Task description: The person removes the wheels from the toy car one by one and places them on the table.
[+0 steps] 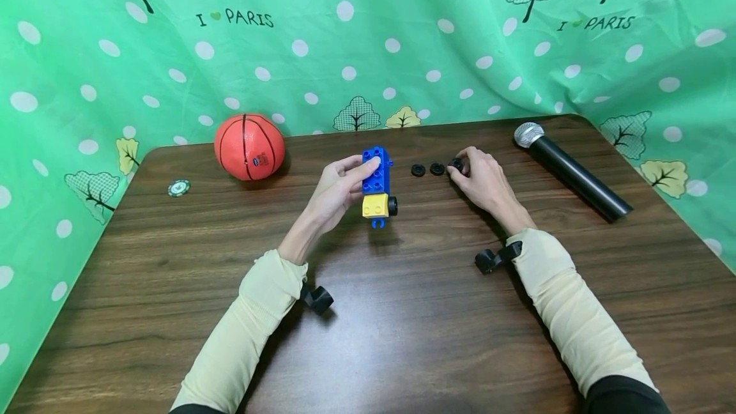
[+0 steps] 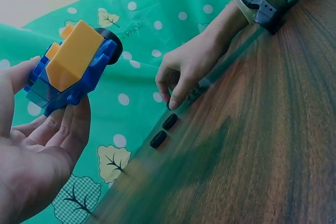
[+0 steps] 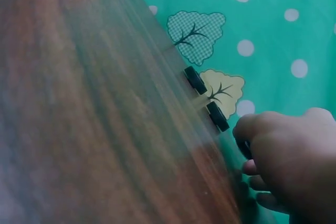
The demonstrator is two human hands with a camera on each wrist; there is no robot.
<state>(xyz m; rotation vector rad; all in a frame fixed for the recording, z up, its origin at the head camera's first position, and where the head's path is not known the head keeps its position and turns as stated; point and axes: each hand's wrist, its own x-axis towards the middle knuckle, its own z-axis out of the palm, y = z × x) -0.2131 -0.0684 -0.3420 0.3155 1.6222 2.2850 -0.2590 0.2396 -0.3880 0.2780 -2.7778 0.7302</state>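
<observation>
Raised above the table, a toy block car (image 1: 376, 177) in blue and yellow is gripped by my left hand (image 1: 335, 189), thumb on the studs and fingers beneath. One black wheel (image 1: 393, 206) sits on the car's right side by the yellow block (image 2: 75, 57). My right hand (image 1: 485, 179) pinches another small black wheel (image 1: 457, 163) between thumb and fingers, low at the tabletop; the fingers partly hide it. Just left of that hand, two loose black wheels lie in a row, the nearer wheel (image 1: 437, 169) and the farther wheel (image 1: 418, 170).
A red toy basketball (image 1: 250, 147) stands at the back left, with a poker chip (image 1: 179, 188) beside it. To the right lies a black microphone (image 1: 575, 172). Behind the wooden table (image 1: 402, 324) hangs a green dotted cloth (image 1: 368, 30).
</observation>
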